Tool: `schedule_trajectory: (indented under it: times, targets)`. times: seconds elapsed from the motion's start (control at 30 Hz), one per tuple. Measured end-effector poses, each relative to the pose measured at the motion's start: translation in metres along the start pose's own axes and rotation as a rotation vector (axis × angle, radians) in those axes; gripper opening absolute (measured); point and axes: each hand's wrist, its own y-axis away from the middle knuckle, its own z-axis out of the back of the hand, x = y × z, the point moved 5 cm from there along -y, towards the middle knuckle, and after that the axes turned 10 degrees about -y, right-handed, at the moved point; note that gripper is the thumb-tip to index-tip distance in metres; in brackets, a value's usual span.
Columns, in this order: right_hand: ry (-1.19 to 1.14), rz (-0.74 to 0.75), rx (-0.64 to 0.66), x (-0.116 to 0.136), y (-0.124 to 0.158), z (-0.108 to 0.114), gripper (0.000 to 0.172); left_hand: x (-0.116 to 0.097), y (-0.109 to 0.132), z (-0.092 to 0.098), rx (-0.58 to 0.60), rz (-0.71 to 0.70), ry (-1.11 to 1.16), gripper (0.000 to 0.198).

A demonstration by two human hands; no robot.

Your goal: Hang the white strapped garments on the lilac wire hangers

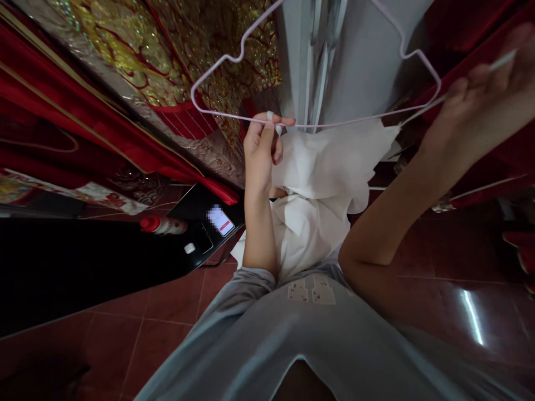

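Observation:
A pale pink clothes hanger [346,123] spans the upper middle of the head view, its long bar lowest. My left hand [263,142] is closed around that bar left of its middle, with a bit of white strap looped at the fingers. Off to the right, my right hand [472,108] is raised and somewhat blurred, closed on a thin white strap [422,111]. This strap stretches taut from the corner of a white cloth garment [317,161], which hangs below the bar and drapes down to my lap.
Red and gold sequined garments [167,50] hang at the left, dark red ones [472,33] at the right. A black table [104,262] holds a lit phone [223,223], a dark phone [204,240], a small white case [189,248] and a red-capped bottle [163,225].

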Motion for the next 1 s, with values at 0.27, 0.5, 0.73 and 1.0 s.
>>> schedule_trajectory:
  times: [0.27, 0.5, 0.73, 1.0]
  targets:
    - [0.401, -0.044, 0.182, -0.015, 0.073, 0.013, 0.029, 0.003, 0.007, -0.017, -0.020, 0.022, 0.027, 0.034]
    - [0.531, 0.044, 0.538, -0.058, 0.111, -0.003, 0.026, -0.007, 0.015, -0.024, -0.086, 0.094, -0.020, 0.036]
    - [0.659, 0.150, 0.726, -0.061, 0.112, -0.004, 0.025, -0.003, 0.016, -0.028, -0.080, 0.147, 0.024, 0.023]
    - [0.598, 0.221, 0.766, -0.065, 0.108, -0.008, 0.027, -0.009, 0.012, 0.038, -0.429, 0.031, -0.200, 0.024]
